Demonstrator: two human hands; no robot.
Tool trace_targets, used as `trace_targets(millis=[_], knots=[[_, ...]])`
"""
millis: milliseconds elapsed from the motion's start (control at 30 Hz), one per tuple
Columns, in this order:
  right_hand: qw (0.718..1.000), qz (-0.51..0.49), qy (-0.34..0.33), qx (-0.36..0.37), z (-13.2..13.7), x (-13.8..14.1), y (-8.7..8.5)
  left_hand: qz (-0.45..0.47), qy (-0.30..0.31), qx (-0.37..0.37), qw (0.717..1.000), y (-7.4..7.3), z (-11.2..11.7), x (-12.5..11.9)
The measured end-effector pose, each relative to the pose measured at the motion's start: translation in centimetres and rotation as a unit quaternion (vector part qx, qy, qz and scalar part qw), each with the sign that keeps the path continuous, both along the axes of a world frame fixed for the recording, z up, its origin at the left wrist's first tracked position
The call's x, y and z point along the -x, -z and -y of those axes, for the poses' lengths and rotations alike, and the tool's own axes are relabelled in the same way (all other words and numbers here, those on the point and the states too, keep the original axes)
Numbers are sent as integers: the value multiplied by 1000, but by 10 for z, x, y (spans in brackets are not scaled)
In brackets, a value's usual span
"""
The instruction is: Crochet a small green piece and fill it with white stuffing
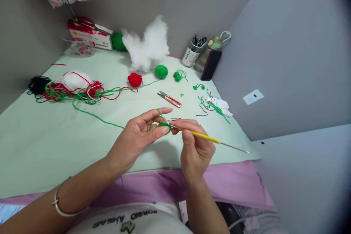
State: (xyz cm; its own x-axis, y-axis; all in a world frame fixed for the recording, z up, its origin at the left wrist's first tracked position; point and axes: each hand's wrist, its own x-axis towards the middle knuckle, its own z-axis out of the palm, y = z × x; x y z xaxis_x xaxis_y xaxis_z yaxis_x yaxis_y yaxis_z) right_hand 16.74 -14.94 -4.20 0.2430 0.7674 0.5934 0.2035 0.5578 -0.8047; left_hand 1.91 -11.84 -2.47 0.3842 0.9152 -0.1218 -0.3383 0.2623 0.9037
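Note:
My left hand (144,128) pinches a small green crochet piece (165,126) between thumb and fingers, with green yarn looped over the raised index finger. From that hand a green strand (98,117) runs left across the table to the tangled yarn. Held like a pen in my right hand (196,148) is a crochet hook (204,136) with a yellow grip. Its near tip meets the green piece; the other metal end points out to the right. Orange thread snips (170,99) lie just beyond my hands. My fingers partly hide the green piece.
A yarn tangle (74,89) lies at left. Farther back are a red ball (135,79), a green ball (161,71) and white stuffing (148,45). A pen cup (190,56), a bottle (204,56) and a phone (211,65) stand by the right wall, near yarn scraps (219,109).

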Motion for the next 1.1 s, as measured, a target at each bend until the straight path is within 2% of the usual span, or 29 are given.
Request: trace_targets(millis=[67,133,233,300,400,533,667,900,1000,1100], knots=[[1000,25,6,-9,2,0,0,13,7,13,1000,-1,-1,0],[1000,1,-3,1,3,-3,0,39,41,53,997,-2,-4,2],[992,-114,-40,47,0,-11,-2,94,106,103,985,-3,-7,6],[977,-183,-76,78,-3,-14,-3,124,130,107,978,-3,-7,6],[960,-227,-129,101,-5,-14,-2,112,106,79,985,-2,-3,3],[978,-161,-114,60,-2,-7,3,93,69,49,992,-3,1,-3],[980,-152,-120,48,0,-4,6,108,92,88,986,-3,-1,-3],[950,-268,-122,104,-5,-11,1,190,147,136,961,3,-7,4],[933,-307,-127,140,-7,-15,0,203,155,123,959,4,-7,5],[924,-313,-148,162,-6,-14,1,166,125,74,975,3,-4,1]])
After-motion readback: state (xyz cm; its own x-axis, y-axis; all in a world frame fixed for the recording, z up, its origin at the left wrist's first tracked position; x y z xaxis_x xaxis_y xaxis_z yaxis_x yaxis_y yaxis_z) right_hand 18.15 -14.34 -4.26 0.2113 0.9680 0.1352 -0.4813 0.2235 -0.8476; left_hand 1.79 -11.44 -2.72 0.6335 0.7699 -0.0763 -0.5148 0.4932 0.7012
